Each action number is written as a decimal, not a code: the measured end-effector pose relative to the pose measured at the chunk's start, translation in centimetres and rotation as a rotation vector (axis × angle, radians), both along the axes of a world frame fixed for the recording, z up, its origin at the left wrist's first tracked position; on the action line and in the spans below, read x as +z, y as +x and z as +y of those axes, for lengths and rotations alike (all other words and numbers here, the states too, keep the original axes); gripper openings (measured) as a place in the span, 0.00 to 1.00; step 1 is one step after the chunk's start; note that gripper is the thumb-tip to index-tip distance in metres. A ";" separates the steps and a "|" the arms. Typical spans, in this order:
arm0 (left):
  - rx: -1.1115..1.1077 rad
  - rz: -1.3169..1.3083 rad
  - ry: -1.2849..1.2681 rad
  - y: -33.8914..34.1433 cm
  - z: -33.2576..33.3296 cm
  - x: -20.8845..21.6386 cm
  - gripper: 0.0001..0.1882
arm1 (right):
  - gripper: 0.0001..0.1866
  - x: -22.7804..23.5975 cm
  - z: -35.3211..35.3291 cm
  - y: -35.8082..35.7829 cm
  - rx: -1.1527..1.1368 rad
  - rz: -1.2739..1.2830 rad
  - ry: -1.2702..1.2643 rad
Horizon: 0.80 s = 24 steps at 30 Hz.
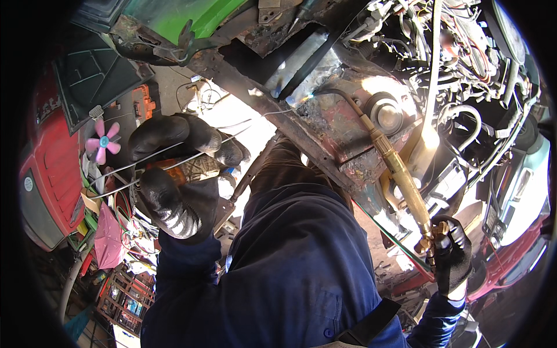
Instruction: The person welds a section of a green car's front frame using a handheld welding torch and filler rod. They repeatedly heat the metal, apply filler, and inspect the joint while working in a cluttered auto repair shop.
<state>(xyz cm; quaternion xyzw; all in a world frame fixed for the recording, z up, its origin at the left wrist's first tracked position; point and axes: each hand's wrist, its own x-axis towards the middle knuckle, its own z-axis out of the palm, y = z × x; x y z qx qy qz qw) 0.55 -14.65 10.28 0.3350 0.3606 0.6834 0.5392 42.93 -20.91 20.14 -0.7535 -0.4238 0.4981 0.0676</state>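
Two gloved hands show. The left hand [194, 203], fingers curled, grips two thin lengths of wire [162, 152] threaded between them; whether the two join cannot be told. The right hand [454, 252] closes around the valve end of one brass torch [406, 180], whose single bent nozzle [342, 95] ends at a bright metal patch [319, 78]. One pink five-bladed fan [104, 142] shows at far left.

The right hand [454, 255] hides part of the low end of the brass torch [404, 177]. The bright bit [309, 96] by its tip [322, 91] is too small to make out. The top edge cuts off the green panel [174, 20] and the white hose [436, 52].
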 end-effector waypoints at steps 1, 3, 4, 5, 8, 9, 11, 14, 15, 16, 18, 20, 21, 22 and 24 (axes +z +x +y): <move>0.007 -0.011 0.002 0.0 0.0 0.0 0.36 | 0.27 -0.1 0.0 -0.1 0.010 -0.010 0.016; -0.011 0.035 -0.008 -0.1 0.1 0.0 0.36 | 0.27 -0.2 -0.1 -0.1 0.014 -0.015 0.037; -0.037 0.005 0.000 -0.2 0.1 0.1 0.35 | 0.27 -0.2 -0.1 -0.1 0.007 -0.010 0.042; -0.050 0.018 0.000 -0.2 0.2 0.1 0.34 | 0.28 0.0 0.0 0.0 -0.008 0.013 0.003; -0.125 -0.044 -0.012 -0.5 0.3 0.5 0.28 | 0.32 0.4 0.4 0.2 -0.004 -0.007 -0.092; -0.150 -0.065 -0.015 -0.6 0.4 0.7 0.27 | 0.33 0.5 0.5 0.4 -0.001 -0.007 -0.118; -0.195 -0.091 -0.017 -0.8 0.5 0.9 0.27 | 0.33 0.6 0.5 0.5 0.018 -0.008 -0.113; -0.236 -0.088 0.007 -1.0 0.8 0.7 0.28 | 0.33 0.6 0.6 0.6 0.045 -0.021 -0.106; -0.235 -0.076 0.030 -1.0 0.8 0.6 0.28 | 0.33 0.5 0.6 0.6 0.030 -0.004 -0.101; -0.223 -0.059 0.038 -0.9 0.8 0.5 0.28 | 0.33 0.5 0.6 0.6 0.024 0.007 -0.104; -0.184 -0.021 0.040 -0.8 0.6 0.4 0.29 | 0.33 0.3 0.5 0.5 0.030 0.010 -0.102; -0.163 -0.006 0.022 -0.8 0.5 0.4 0.28 | 0.34 0.1 0.5 0.4 0.052 -0.005 -0.090; -0.166 -0.011 0.011 -0.8 0.5 0.4 0.27 | 0.32 0.0 0.5 0.4 0.070 -0.010 -0.028; -0.179 -0.020 0.000 -0.9 0.5 0.5 0.26 | 0.30 -0.2 0.4 0.3 0.087 -0.015 0.035; -0.213 -0.041 -0.022 -1.0 0.6 0.6 0.25 | 0.30 -0.1 0.4 0.3 0.085 -0.014 0.036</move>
